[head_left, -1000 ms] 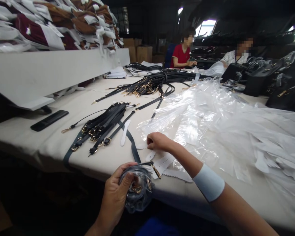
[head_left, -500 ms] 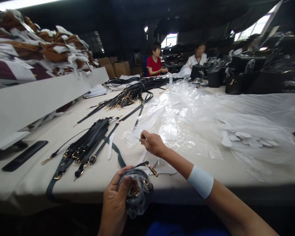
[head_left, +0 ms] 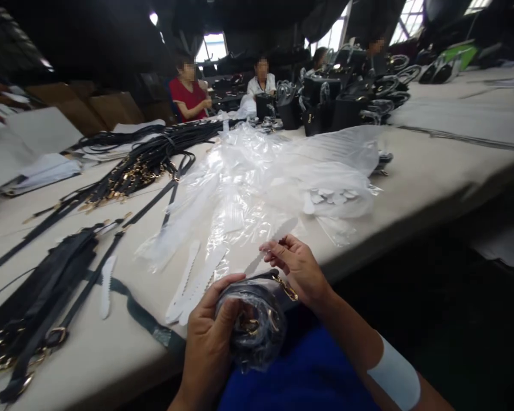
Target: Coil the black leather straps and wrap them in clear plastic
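Note:
My left hand [head_left: 212, 334] is closed round a coiled black strap [head_left: 257, 334] wrapped in clear plastic. A gold clasp [head_left: 288, 288] on a free strap end sticks out at the coil's top right. Just above it, my right hand [head_left: 295, 265] pinches a thin, pale serrated strip [head_left: 285, 228] between thumb and fingers. The strip slants behind the fingertips, its lower end close to the coil. White serrated strips [head_left: 203, 285] lie on the table left of my hands, and another such strip [head_left: 107, 285] lies further left beside a dark green band [head_left: 141, 319].
Black straps with gold hardware [head_left: 47, 297] lie at left, with a larger strap pile [head_left: 132, 171] behind. Clear plastic bags [head_left: 248, 171] spread across the middle, near white pieces [head_left: 332, 197]. Black handbags [head_left: 321, 103] stand at the back. Co-workers sit beyond, one in a red shirt [head_left: 191, 100].
The view has turned right. My right hand has drawn back from the plastic bags towards the coil, and the serrated strip now shows in its fingers. The left hand keeps hold of the coil.

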`<control>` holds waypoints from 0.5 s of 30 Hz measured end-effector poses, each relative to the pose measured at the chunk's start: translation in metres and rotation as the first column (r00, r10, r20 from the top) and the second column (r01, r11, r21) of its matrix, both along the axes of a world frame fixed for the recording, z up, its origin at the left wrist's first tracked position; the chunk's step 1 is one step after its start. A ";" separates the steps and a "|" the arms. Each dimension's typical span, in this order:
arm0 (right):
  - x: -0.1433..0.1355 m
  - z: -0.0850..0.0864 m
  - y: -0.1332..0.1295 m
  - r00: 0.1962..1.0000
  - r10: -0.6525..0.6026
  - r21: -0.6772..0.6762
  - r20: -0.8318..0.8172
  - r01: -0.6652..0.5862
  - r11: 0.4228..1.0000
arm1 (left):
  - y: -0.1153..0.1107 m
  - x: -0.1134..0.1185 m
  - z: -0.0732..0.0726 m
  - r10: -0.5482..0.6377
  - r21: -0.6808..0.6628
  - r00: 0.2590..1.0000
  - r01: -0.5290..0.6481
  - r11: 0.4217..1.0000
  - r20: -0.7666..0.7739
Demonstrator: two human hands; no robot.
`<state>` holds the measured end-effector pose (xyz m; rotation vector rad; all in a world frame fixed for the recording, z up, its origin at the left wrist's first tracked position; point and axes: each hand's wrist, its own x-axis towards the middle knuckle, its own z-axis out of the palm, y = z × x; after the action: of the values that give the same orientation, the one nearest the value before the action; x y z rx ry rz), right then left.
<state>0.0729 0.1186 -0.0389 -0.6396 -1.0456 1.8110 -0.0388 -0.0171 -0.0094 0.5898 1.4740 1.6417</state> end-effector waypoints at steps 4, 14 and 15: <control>0.029 -0.018 -0.017 0.995 0.078 -0.056 0.062 -0.074 0.996 | 0.006 0.011 -0.002 -0.066 -0.044 0.996 0.063 0.997 -0.058; 0.038 -0.028 -0.029 0.993 0.093 -0.179 -0.078 -0.106 0.978 | 0.031 0.037 -0.012 -0.162 -0.071 0.985 0.166 0.984 0.058; 0.040 -0.029 -0.029 0.994 0.099 -0.169 -0.035 -0.103 0.980 | 0.031 0.036 -0.013 -0.168 -0.083 0.984 0.173 0.982 0.061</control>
<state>0.1128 0.0900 -0.0679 -0.6730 -0.9258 2.0084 -0.0023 0.0136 -0.0222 0.6013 1.4087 1.4427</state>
